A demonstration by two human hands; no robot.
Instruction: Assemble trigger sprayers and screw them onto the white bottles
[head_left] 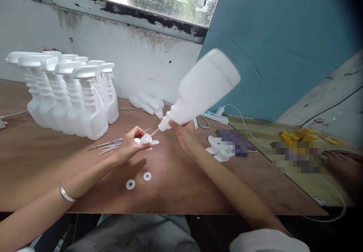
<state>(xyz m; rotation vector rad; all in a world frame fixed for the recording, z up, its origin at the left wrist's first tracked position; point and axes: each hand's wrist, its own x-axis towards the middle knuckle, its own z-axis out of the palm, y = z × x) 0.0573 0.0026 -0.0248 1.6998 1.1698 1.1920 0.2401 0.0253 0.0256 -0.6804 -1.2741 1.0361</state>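
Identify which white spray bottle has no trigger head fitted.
The bottle tilted in the right hand; the bottles standing at the wall all carry trigger heads.

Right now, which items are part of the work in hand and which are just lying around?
In hand:
right hand grips white bottle by the neck
left hand holds trigger head
washers
dip tubes
finished sprayers

Lying about:
power strip
yellow pieces

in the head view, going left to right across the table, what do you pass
finished spray bottles → clear dip tubes → left hand holding a trigger sprayer head → right hand gripping the tilted white bottle → loose sprayer heads → yellow parts → another person's hand
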